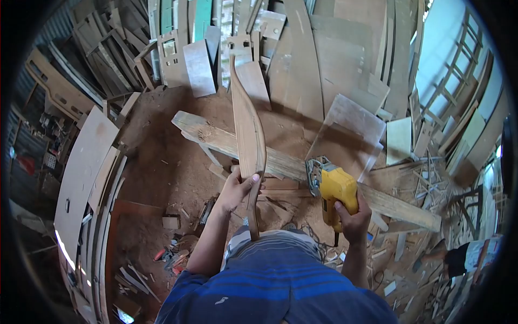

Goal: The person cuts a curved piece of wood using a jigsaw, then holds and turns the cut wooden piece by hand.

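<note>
My left hand [240, 190] is closed around the lower part of a long curved wooden piece [249, 127], which stands up in front of my body with its narrow tip away from me. In my right hand [353, 216] is a yellow jigsaw [338, 191], gripped by its body, with its metal base facing left. Below both runs a long wooden beam [399, 205], slanting from upper left to lower right. The jigsaw's base is over or beside the beam; whether they touch, I cannot tell.
Wooden boards [340, 54] lean along the far wall. More panels [86, 156] stand at the left. Tools with red handles [175, 259] and wood scraps [426, 178] lie on the dirt floor. Another person [469, 256] is partly visible at the lower right.
</note>
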`<state>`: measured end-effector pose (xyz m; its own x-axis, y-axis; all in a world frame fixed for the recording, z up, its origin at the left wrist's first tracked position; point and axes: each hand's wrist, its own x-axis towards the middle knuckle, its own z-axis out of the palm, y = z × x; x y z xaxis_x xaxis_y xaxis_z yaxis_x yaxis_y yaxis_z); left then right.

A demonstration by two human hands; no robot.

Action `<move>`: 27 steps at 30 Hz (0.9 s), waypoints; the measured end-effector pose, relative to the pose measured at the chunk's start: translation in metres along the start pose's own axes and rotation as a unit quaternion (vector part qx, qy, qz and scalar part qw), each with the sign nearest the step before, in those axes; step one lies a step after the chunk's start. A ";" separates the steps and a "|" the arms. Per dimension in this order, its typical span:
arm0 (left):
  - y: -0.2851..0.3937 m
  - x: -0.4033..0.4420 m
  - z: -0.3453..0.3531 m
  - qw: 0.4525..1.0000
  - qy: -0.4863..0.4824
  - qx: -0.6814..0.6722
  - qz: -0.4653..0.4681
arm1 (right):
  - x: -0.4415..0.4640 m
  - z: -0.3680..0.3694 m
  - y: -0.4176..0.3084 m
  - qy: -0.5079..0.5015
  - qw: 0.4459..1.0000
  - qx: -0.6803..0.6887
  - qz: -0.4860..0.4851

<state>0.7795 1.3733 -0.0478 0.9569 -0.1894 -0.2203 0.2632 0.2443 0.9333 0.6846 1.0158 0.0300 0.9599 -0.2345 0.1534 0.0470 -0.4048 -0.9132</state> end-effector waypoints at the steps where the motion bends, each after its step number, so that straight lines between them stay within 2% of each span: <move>1: -0.009 0.005 -0.005 0.999 0.001 -0.007 -0.034 | 0.000 0.000 0.001 0.001 1.000 0.003 0.000; 6: -0.067 0.043 -0.016 0.988 -0.034 -0.050 -0.141 | 0.005 0.010 0.024 -0.009 1.000 0.019 0.003; 13: -0.193 0.060 -0.021 0.978 -0.059 0.036 -0.198 | 0.035 0.042 0.050 -0.071 0.997 0.012 0.034; 14: -0.207 0.054 -0.019 0.980 -0.032 0.032 -0.194 | 0.038 0.050 0.058 -0.081 0.996 0.010 0.039; 17: -0.236 0.035 -0.020 0.959 0.018 -0.047 -0.279 | 0.040 0.073 0.074 -0.107 0.994 -0.002 0.035; 21: -0.275 0.019 -0.026 0.962 0.041 -0.078 -0.259 | 0.033 0.099 0.088 -0.103 0.994 -0.001 0.044; 22: -0.286 0.015 -0.031 0.968 0.043 -0.067 -0.238 | 0.031 0.110 0.094 -0.107 0.992 -0.062 0.021; 23: -0.296 0.013 -0.038 0.973 0.046 -0.057 -0.218 | 0.030 0.121 0.097 -0.107 0.993 -0.049 0.030; 27: -0.297 0.011 -0.041 0.971 0.056 -0.021 -0.231 | 0.026 0.166 0.096 -0.107 0.992 -0.007 0.066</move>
<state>0.7174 1.3379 -0.3389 0.7429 -0.1831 -0.6439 0.6694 0.1972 0.7162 0.7596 1.1174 -0.1162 0.9942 -0.0939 -0.0531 -0.0862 -0.3964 -0.9140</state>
